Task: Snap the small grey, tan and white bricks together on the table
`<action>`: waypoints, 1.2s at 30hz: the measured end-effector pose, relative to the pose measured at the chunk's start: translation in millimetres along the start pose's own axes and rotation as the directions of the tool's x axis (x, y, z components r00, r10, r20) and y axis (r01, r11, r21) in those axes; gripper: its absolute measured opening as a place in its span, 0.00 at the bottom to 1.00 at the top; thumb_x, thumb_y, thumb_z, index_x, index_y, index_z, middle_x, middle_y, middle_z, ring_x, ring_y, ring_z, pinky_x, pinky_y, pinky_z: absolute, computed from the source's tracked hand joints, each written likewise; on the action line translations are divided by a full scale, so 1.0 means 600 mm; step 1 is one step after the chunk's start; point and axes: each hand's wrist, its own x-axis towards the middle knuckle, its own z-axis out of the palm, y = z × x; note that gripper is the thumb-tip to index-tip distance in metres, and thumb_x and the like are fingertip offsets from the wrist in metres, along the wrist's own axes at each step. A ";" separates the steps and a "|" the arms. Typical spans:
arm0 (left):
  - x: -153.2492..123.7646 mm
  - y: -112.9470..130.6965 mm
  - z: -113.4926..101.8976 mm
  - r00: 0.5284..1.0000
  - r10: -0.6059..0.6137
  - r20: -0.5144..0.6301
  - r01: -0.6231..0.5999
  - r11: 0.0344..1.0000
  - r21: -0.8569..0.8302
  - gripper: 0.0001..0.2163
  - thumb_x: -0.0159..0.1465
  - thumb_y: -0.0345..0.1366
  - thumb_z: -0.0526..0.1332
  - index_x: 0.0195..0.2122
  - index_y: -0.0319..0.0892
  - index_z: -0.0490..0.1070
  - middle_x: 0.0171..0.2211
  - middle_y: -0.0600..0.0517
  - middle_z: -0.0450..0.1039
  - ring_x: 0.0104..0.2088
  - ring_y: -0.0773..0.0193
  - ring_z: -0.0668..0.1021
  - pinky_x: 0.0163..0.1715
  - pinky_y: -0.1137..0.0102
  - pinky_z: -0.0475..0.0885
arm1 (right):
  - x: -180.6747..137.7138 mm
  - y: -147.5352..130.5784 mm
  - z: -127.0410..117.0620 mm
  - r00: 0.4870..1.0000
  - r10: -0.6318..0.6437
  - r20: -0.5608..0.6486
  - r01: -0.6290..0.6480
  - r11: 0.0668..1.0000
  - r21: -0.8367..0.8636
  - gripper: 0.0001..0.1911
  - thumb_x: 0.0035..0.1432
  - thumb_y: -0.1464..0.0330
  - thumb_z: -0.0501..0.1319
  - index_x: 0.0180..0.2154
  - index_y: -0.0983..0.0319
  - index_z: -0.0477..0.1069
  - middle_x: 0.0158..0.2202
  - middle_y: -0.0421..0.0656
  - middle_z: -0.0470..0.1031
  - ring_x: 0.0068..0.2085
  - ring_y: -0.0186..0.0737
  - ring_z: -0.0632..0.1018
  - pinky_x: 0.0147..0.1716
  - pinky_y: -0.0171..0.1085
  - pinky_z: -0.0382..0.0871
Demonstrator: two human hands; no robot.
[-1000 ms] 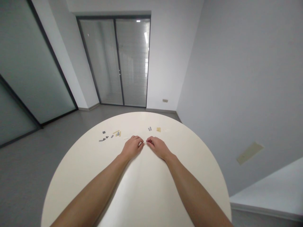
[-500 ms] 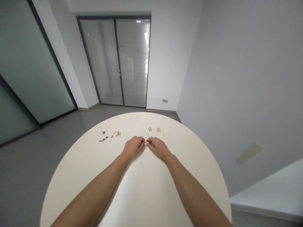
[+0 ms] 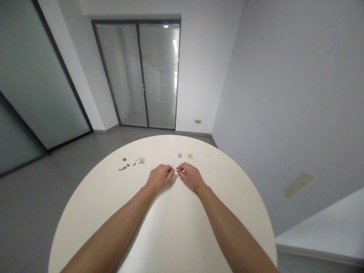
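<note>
My left hand (image 3: 161, 176) rests at the middle of the table, its thumb and fingers pinched on a small white piece (image 3: 174, 170) that is mostly hidden. Facing it, my right hand (image 3: 190, 176) pinches another small white piece (image 3: 178, 170) with its fingertips. A narrow gap separates the fingertips of both hands. The exact kind of these pieces is too small to make out. A thin white strip (image 3: 151, 167) lies just beyond my left hand. Past my right hand are two small grey strips (image 3: 179, 155) and a yellow square piece (image 3: 190, 156).
All of this lies on a round white table (image 3: 159, 242). Several yellow pieces (image 3: 139, 159) and dark grey pieces (image 3: 124, 159) are scattered at the far left. Behind the table stand glass doors (image 3: 159, 76); a wall (image 3: 284, 94) rises on the right.
My fingertips have drawn slightly apart, and a small gap now shows between the white pieces. The scattered pieces lie as before.
</note>
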 end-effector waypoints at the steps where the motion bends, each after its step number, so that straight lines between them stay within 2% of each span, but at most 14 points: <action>1: 0.000 0.000 0.000 1.000 0.001 -0.002 -0.001 1.000 -0.003 0.12 0.68 0.42 0.53 0.38 0.47 0.76 0.36 0.50 0.78 0.40 0.58 0.77 0.37 0.68 0.68 | 0.000 0.000 0.000 1.000 -0.001 0.000 0.001 1.000 0.005 0.07 0.60 0.72 0.59 0.40 0.58 0.73 0.39 0.40 0.77 0.40 0.36 0.76 0.42 0.35 0.66; 20: -0.001 -0.007 0.005 0.999 0.006 0.034 -0.005 1.000 -0.016 0.11 0.67 0.42 0.55 0.43 0.45 0.75 0.38 0.50 0.77 0.40 0.59 0.77 0.38 0.69 0.68 | -0.002 0.013 0.006 1.000 0.016 0.010 -0.016 0.999 0.035 0.07 0.57 0.70 0.63 0.40 0.58 0.72 0.38 0.40 0.77 0.39 0.37 0.76 0.40 0.35 0.67; 31: 0.002 -0.011 0.006 0.999 -0.009 0.047 0.010 1.000 -0.028 0.12 0.68 0.39 0.55 0.47 0.46 0.75 0.43 0.49 0.78 0.43 0.60 0.77 0.41 0.68 0.69 | -0.004 0.010 0.005 1.000 0.016 0.021 -0.017 0.999 0.039 0.07 0.57 0.69 0.63 0.40 0.57 0.72 0.38 0.39 0.77 0.38 0.36 0.76 0.39 0.34 0.66; 36: 0.002 -0.012 0.008 0.999 -0.005 0.036 0.005 1.000 -0.011 0.11 0.67 0.39 0.55 0.46 0.46 0.75 0.42 0.50 0.78 0.42 0.60 0.77 0.40 0.68 0.69 | -0.003 0.010 0.007 0.999 0.029 0.034 -0.031 0.999 0.036 0.07 0.58 0.70 0.63 0.40 0.57 0.72 0.37 0.39 0.78 0.37 0.36 0.76 0.38 0.34 0.66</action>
